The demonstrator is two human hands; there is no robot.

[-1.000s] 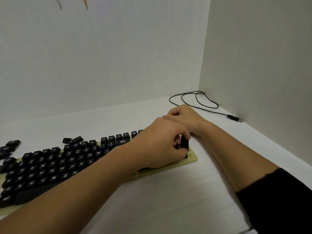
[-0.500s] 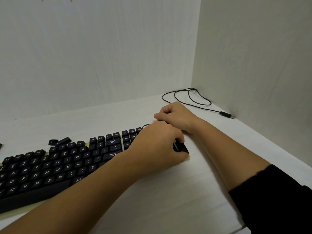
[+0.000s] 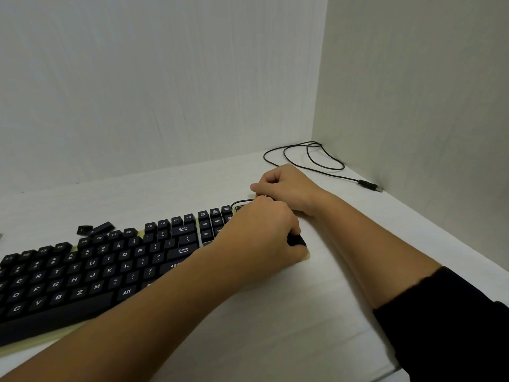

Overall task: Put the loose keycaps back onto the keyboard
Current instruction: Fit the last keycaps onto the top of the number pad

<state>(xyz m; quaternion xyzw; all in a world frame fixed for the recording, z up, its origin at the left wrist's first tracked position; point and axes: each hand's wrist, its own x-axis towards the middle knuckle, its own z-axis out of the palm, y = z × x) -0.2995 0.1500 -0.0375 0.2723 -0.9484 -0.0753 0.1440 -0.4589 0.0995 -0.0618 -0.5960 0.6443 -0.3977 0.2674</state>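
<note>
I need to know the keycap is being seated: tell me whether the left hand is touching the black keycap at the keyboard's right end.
Touching. The head view shows the left hand curled over the black keycap, with no gap between them.

Left hand (image 3: 256, 238) reaches across, fingers curled down around a black keycap (image 3: 297, 240); right hand (image 3: 289, 188) sits fisted just behind, against it, both forearms bare.

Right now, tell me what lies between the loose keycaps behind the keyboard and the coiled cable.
Only bare white desk, in the head view, between the loose keycaps and the coiled cable.
</note>
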